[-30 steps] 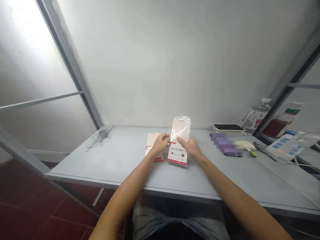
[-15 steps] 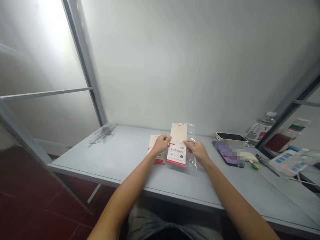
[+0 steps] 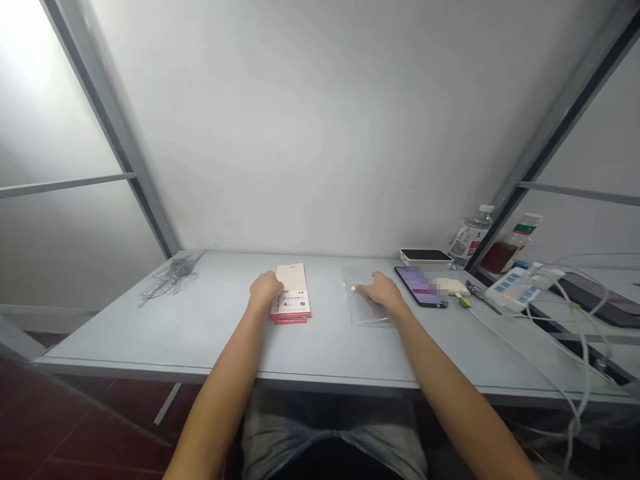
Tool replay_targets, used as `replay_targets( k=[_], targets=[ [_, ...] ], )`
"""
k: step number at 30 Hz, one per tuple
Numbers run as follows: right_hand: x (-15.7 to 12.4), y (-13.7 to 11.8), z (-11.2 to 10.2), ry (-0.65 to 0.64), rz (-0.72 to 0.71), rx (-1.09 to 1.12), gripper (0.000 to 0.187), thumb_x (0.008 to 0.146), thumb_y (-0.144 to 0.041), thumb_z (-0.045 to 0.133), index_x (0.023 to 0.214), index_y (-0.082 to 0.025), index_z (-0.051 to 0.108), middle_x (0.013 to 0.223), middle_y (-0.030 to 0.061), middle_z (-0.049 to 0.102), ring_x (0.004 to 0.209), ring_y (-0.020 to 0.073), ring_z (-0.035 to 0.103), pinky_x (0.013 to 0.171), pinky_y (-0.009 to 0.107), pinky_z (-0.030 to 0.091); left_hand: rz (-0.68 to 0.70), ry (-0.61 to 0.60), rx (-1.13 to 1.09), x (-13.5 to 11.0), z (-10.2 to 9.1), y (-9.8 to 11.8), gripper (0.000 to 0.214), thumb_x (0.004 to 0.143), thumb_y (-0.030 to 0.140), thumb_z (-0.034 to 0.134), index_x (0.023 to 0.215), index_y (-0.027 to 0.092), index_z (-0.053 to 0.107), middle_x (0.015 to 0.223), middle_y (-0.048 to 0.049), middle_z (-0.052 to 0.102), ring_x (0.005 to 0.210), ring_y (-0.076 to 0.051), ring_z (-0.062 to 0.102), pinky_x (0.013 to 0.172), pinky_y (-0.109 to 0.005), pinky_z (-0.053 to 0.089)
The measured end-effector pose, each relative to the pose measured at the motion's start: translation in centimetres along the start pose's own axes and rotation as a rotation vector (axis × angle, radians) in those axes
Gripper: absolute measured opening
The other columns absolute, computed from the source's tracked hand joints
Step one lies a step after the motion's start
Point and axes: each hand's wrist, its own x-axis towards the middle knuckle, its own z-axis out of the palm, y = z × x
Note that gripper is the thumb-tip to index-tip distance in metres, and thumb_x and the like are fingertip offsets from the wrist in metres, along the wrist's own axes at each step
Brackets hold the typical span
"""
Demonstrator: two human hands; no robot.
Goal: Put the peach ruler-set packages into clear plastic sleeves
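My left hand is closed on the left edge of a cream and white printed card with a red bottom strip. The card lies over another card, whose red lower edge peeks out beneath it. To the right, my right hand grips a clear plastic pouch resting on the table. The thumb points left across the pouch, near a small white dot; the other fingers are partly hidden.
A purple-screened phone, a white-cased device and a cream adapter lie right of the pouch. Beyond are bottles, a power strip and white cables. Crumpled clear plastic sits at the table's far left.
The printed card has come down onto the other card, away from the pouch. My hands have moved apart, and the pouch now lies on the table. The view has shifted right.
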Motion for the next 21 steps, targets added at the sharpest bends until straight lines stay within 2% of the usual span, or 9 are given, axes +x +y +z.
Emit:
replay_targets(
  k=[3, 8, 10, 12, 14, 16, 21],
  targets=[
    [-0.2, -0.1, 0.0, 0.024, 0.021, -0.103, 0.058, 0.065, -0.055, 0.057, 0.103, -0.012, 0.054, 0.100, 0.0179, 0.060, 0.095, 0.0319, 0.055, 0.071, 0.037, 0.042, 0.029, 0.020, 0.052, -0.5, 0.3, 0.7, 0.031, 0.084, 0.030, 0.049, 0.111, 0.015, 0.050, 0.111, -0.0079, 0.053, 0.094, -0.018, 0.055, 0.078, -0.038, 0.047],
    [-0.5, -0.4, -0.5, 0.060, 0.016, -0.203, 0.053, 0.076, -0.054, 0.044, 0.107, -0.012, 0.051, 0.114, 0.0195, 0.051, 0.110, 0.0322, 0.044, 0.082, 0.040, 0.037, 0.145, 0.108, 0.069, -1.6, 1.2, 2.5, 0.032, 0.086, 0.043, 0.035, 0.098, 0.020, 0.054, 0.094, -0.0044, 0.062, 0.086, -0.019, 0.058, 0.071, -0.032, 0.045],
    [-0.5, -0.3, -0.6, 0.053, 0.022, -0.224, 0.055, 0.076, -0.056, 0.042, 0.107, -0.011, 0.051, 0.112, 0.0196, 0.052, 0.109, 0.0324, 0.046, 0.080, 0.040, 0.038, 0.152, 0.136, 0.073, -1.9, 1.5, 2.9, 0.037, 0.083, 0.050, 0.034, 0.097, 0.022, 0.054, 0.093, -0.0055, 0.063, 0.086, -0.021, 0.059, 0.068, -0.030, 0.043],
    [-0.5, -0.2, -0.7, 0.021, 0.031, -0.236, 0.061, 0.071, -0.062, 0.045, 0.102, -0.010, 0.054, 0.104, 0.0195, 0.056, 0.101, 0.0330, 0.052, 0.076, 0.040, 0.040, 0.122, 0.154, 0.079, -2.0, 1.5, 3.0, 0.048, 0.074, 0.059, 0.042, 0.101, 0.020, 0.052, 0.097, -0.0093, 0.063, 0.088, -0.024, 0.059, 0.067, -0.031, 0.042],
    [-0.3, 0.0, -0.6, -0.019, 0.041, -0.243, 0.065, 0.065, -0.067, 0.048, 0.095, -0.010, 0.057, 0.095, 0.0188, 0.060, 0.091, 0.0328, 0.056, 0.070, 0.039, 0.042, 0.067, 0.151, 0.085, -1.9, 1.3, 2.6, 0.065, 0.060, 0.065, 0.053, 0.103, 0.016, 0.050, 0.100, -0.0142, 0.061, 0.089, -0.028, 0.059, 0.065, -0.032, 0.042],
    [-0.2, 0.2, -0.6, -0.040, 0.051, -0.246, 0.068, 0.061, -0.071, 0.049, 0.092, -0.010, 0.058, 0.090, 0.0184, 0.062, 0.088, 0.0323, 0.058, 0.067, 0.038, 0.043, 0.018, 0.133, 0.088, -1.7, 1.0, 2.1, 0.073, 0.048, 0.065, 0.062, 0.100, 0.015, 0.051, 0.100, -0.0171, 0.061, 0.088, -0.031, 0.059, 0.063, -0.032, 0.042],
    [0.0, 0.4, -0.6, -0.013, 0.068, -0.243, 0.071, 0.055, -0.070, 0.055, 0.093, -0.010, 0.057, 0.101, 0.0228, 0.059, 0.097, 0.0347, 0.055, 0.071, 0.038, 0.042, -0.008, 0.079, 0.054, -1.2, 0.5, 1.3, 0.046, 0.048, 0.054, 0.068, 0.075, 0.019, 0.057, 0.082, -0.0133, 0.066, 0.082, -0.031, 0.061, 0.060, -0.031, 0.041]
  ],
)
